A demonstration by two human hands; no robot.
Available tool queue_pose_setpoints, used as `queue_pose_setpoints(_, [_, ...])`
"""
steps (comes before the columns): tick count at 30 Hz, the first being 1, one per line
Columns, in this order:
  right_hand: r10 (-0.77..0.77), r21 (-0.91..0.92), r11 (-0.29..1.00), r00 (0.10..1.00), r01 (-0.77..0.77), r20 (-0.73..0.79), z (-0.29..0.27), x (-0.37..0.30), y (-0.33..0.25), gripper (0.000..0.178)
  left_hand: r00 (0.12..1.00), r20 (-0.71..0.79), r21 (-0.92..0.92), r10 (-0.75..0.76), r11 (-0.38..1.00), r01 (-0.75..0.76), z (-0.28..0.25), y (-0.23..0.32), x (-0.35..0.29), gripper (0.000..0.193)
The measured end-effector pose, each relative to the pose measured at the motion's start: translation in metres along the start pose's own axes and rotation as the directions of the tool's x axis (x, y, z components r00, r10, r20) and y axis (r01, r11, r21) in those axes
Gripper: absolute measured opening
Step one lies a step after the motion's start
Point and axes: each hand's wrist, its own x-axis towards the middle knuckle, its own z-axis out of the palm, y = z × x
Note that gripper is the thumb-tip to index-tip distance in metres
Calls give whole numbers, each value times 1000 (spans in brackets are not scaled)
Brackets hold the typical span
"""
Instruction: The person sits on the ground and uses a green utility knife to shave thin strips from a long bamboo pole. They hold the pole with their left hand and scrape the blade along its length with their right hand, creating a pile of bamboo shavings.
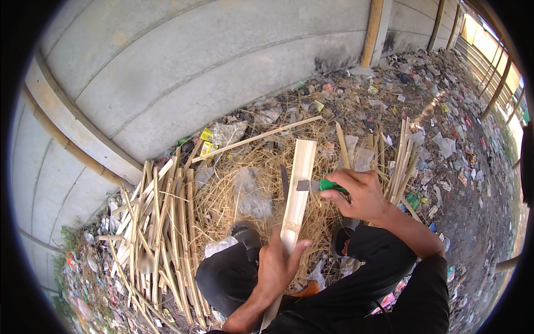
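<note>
A pale split bamboo slat slants up and away from my lap, between my knees. My left hand is closed around its lower part, thumb on the right side. In my right hand is a green-handled knife, gripped by the handle. Its short grey blade lies across the upper half of the slat and touches or nearly touches it. Just left of the slat is a dark narrow strip, whose kind I cannot make out.
A pile of bamboo strips lies on the left, a smaller bundle on the right. Straw-like shavings cover the ground before me. One long strip lies across them. Behind stands a concrete wall; litter spreads to the right.
</note>
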Motion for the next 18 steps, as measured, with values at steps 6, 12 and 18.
queue_pose_setpoints(6, [318, -71, 938, 926, -338, -202, -42, 23, 44, 32, 994, 84, -21, 65, 998, -63, 5, -2, -9, 53])
queue_pose_setpoints(12, [159, 195, 969, 987, -154, -11, -16, -9, 5, 28, 982, 168, -154, -85, 982, 111, -3, -5, -1, 49])
queue_pose_setpoints(18, [-135, 244, 965, 977, 92, 166, 8, -27, -23, 27, 953, 288, -528, -96, 814, 241, -8, -10, -1, 43])
